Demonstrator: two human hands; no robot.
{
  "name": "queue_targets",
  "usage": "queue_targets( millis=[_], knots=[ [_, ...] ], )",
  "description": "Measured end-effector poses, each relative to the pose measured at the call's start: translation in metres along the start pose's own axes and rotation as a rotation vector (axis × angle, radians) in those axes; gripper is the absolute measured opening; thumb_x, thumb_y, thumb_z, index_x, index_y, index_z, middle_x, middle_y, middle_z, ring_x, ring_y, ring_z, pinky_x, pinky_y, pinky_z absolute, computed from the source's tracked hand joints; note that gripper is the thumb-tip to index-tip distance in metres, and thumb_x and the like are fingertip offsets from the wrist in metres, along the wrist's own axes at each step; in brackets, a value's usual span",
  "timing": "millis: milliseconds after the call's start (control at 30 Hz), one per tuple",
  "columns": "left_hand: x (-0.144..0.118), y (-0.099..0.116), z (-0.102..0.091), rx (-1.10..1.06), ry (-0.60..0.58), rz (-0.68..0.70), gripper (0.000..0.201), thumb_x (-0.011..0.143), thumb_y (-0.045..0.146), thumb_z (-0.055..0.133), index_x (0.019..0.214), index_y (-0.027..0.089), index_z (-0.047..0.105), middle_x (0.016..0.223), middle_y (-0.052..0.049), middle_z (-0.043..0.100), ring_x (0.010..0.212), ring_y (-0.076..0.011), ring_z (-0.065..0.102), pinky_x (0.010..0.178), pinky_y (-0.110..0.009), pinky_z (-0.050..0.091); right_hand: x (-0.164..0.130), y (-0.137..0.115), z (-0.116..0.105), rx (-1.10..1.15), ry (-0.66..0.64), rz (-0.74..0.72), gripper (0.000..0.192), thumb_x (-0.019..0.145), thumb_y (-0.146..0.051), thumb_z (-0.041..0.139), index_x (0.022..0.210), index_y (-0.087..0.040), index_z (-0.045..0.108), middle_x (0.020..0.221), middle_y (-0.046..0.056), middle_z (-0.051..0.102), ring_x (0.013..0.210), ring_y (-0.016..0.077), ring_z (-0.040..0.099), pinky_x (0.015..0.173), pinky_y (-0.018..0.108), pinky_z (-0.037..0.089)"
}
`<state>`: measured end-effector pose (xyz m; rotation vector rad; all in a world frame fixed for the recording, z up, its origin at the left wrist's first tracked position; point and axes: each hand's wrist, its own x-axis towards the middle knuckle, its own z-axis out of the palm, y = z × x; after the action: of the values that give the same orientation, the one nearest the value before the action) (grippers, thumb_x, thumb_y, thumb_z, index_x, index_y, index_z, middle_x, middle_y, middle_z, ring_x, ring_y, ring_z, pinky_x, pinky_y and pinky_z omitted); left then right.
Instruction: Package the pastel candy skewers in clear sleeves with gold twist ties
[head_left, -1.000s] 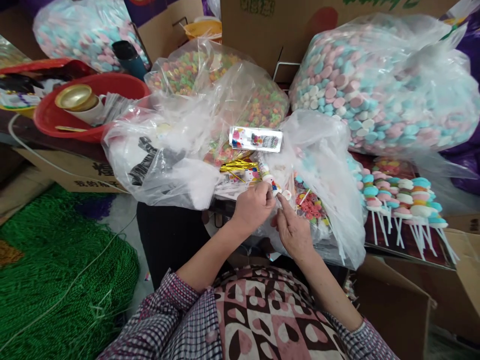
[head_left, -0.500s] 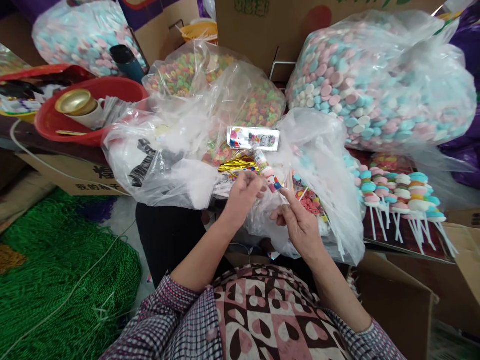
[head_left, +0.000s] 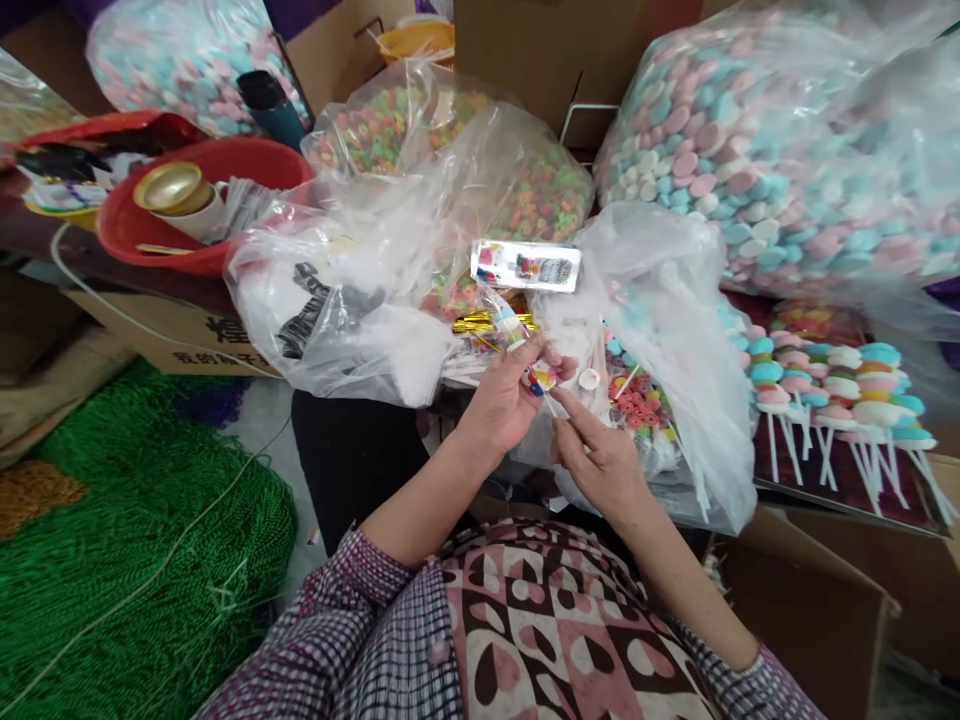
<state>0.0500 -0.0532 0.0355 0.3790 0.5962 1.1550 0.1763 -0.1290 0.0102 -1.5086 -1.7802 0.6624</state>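
Note:
My left hand (head_left: 504, 400) is wrapped round a marshmallow lollipop (head_left: 507, 318) in a clear printed bag. The lollipop slants, its top pointing away from me, and my fingers hide its middle. At its lower end, by the bag's coloured print, the thumb and forefinger of my right hand (head_left: 604, 460) close on the thin white stick. Just beyond my hands lie gold twist ties (head_left: 480, 322) and a stack of printed bags (head_left: 525, 266). Right of them, red ring candies (head_left: 643, 402) show in an open plastic bag (head_left: 667, 270).
Finished-looking marshmallow sticks (head_left: 847, 390) lie in a row at the right. Large bags of marshmallows (head_left: 750, 150) and ring candies (head_left: 397, 115) stand behind. A red basin (head_left: 120, 235) holds bowls at the left; green cords (head_left: 150, 520) cover the floor there.
My left hand has moved forward round the bagged lollipop, covering its middle. My right hand's fingers have come to the stick at the lower end. The whole view has shifted slightly.

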Motion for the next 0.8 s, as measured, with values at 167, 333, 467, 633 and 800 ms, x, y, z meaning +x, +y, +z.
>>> queue_targets(
  millis=[167,333,467,633,800],
  knots=[
    [-0.005,-0.009,0.003,0.078,-0.025,-0.045,0.023,0.083,0.033,0.068,0.077,0.019,0.052,0.066,0.004,0.054,0.083,-0.0167,0.071,0.091,-0.037,0.055,0.001,0.002,0.014,-0.043,0.014,-0.02,0.048,0.094,-0.029,0.045,0.137,-0.013,0.058,0.062,0.001,0.069,0.046,0.0143,0.06,0.053,0.025,0.051],
    [-0.002,-0.01,0.0,0.057,-0.027,-0.074,0.021,0.086,0.035,0.064,0.078,0.02,0.051,0.068,0.003,0.055,0.083,-0.0166,0.07,0.09,-0.037,0.055,0.006,0.001,0.001,0.042,-0.029,-0.023,0.042,0.096,-0.031,0.045,0.132,-0.018,0.062,0.06,0.001,0.068,0.046,0.0155,0.061,0.05,0.026,0.051],
    [0.001,-0.01,-0.004,0.074,-0.05,-0.052,0.017,0.089,0.035,0.058,0.081,0.02,0.055,0.08,-0.001,0.064,0.088,-0.0172,0.069,0.088,-0.036,0.055,0.016,-0.006,-0.021,-0.021,0.181,-0.066,0.029,0.095,-0.033,0.053,0.116,-0.022,0.07,0.083,0.004,0.075,0.066,0.0168,0.068,0.066,0.031,0.057],
    [0.0,-0.014,-0.001,0.099,-0.041,-0.04,0.015,0.087,0.034,0.06,0.081,0.02,0.056,0.083,0.0,0.064,0.096,-0.0172,0.067,0.089,-0.033,0.054,0.033,-0.009,-0.014,-0.176,0.207,-0.188,0.017,0.091,-0.027,0.057,0.1,-0.022,0.071,0.093,0.006,0.073,0.077,0.0177,0.068,0.07,0.031,0.056],
    [-0.002,-0.018,0.001,0.043,-0.014,-0.014,0.011,0.089,0.029,0.058,0.083,0.02,0.056,0.082,0.0,0.064,0.098,-0.0174,0.068,0.091,-0.034,0.054,0.037,-0.006,0.002,-0.277,0.374,-0.266,0.018,0.09,-0.017,0.05,0.09,-0.023,0.067,0.085,0.005,0.073,0.075,0.0176,0.069,0.072,0.031,0.056]
  ],
)
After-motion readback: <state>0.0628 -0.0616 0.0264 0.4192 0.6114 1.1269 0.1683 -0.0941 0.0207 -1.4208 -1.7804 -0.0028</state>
